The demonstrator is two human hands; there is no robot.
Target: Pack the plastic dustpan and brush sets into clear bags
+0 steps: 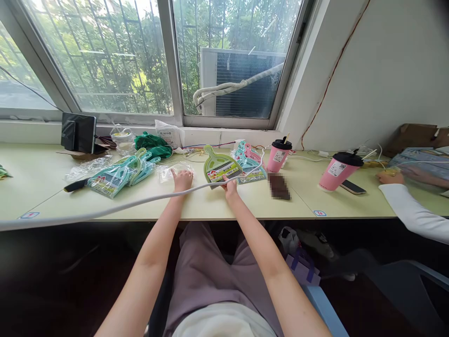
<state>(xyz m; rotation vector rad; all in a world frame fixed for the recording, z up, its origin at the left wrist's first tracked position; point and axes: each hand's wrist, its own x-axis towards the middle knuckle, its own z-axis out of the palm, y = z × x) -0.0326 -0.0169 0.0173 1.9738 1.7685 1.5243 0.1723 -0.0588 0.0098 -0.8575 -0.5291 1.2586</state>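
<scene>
Left hand: rests on the table at a clear plastic wrapper, thumb spread; whether it pinches the film cannot be told.
Right hand: clamped on the lower right edge of the green dustpan, thumb on top.
Hand spacing: apart.
Green dustpan: between the hands and the window, handle toward the window, label up.
Right pile: blue and pink dustpans, just beside the green one.
Left pile: blue and green dustpans, left of the wrapper.
Pink cup: black-lidded, beyond the right pile.
</scene>
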